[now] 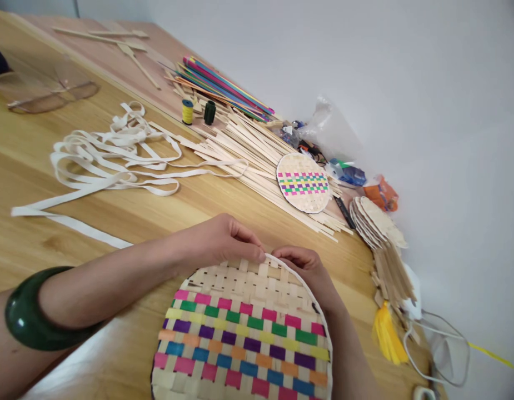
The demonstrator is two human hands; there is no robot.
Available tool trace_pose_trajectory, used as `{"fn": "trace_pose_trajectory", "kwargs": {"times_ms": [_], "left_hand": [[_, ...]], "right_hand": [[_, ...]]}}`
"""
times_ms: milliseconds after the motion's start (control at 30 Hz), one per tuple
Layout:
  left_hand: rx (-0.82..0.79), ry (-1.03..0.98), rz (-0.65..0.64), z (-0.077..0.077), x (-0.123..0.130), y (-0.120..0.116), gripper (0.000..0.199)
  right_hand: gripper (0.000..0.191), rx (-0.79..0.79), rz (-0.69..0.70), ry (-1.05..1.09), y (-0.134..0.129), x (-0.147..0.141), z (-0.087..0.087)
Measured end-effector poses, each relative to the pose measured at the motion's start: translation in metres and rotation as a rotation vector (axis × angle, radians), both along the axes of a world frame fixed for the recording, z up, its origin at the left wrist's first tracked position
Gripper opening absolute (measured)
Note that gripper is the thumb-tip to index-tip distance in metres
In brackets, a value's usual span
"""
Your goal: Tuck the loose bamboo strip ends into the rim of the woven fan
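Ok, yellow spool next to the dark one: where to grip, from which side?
Probably pinch the yellow spool round its yellow middle, below the blue top, coming down from above on the picture's left. It stands on end, so its round side suits thumb and finger; the dark spool stands close on the picture's right, limiting finger room there.

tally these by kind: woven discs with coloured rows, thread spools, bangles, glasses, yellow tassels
Woven discs with coloured rows: 2 (held disc, disc on the pale strips)
Thread spools: 2 (yellow spool, dark spool)
Bangles: 1 (green bangle)
Glasses: 1 pair
Yellow tassels: 1
Total: 7, glasses counted as one
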State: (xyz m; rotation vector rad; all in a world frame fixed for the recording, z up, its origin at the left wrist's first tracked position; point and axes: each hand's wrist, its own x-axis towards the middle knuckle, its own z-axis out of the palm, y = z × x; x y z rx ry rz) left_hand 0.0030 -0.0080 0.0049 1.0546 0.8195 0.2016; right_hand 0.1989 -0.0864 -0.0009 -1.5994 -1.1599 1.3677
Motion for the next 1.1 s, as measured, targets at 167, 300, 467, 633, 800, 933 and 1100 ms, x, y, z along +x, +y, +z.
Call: {"fn": "trace_pose_trajectory", "kwargs": {"times_ms": [167,300,467,633,800,933,1100], "left_hand": [[-0.110,-0.063,-0.011,-0.001,0.000,0.001,0.009],[-0.111,-0.061,-0.031,-0.003,-0.001,0.002,0.017],[-0.096,-0.067,-0.073,-0.004,-0.003,0.002,0.027],[-0.105,-0.085,-0.079,-0.005,-0.003,0.000,0.028],[-0.076,-0.056,-0.095,-0.010,-0.001,0.001,0.028],[-0.070,-0.062,-0.071,-0.014,0.000,0.002,0.023],[-0.079,-0.048,-0.045,-0.013,0.000,0.003,0.022]], "right_hand": [[0.025,-0.001,-0.017,0.079,-0.001,-0.002,-0.005],[0.025,0.023,-0.016,0.066,-0.001,-0.002,-0.004],[0.022,0.117,0.029,0.012,-0.001,-0.002,-0.001],[0.024,0.220,0.076,-0.057,-0.004,-0.003,-0.003],[0.021,0.312,0.126,-0.148,-0.005,-0.004,-0.005],[0.017,0.314,0.158,-0.127,-0.002,-0.002,-0.007],[0.014,0.178,0.049,-0.013,0.000,0.000,-0.010]]}}
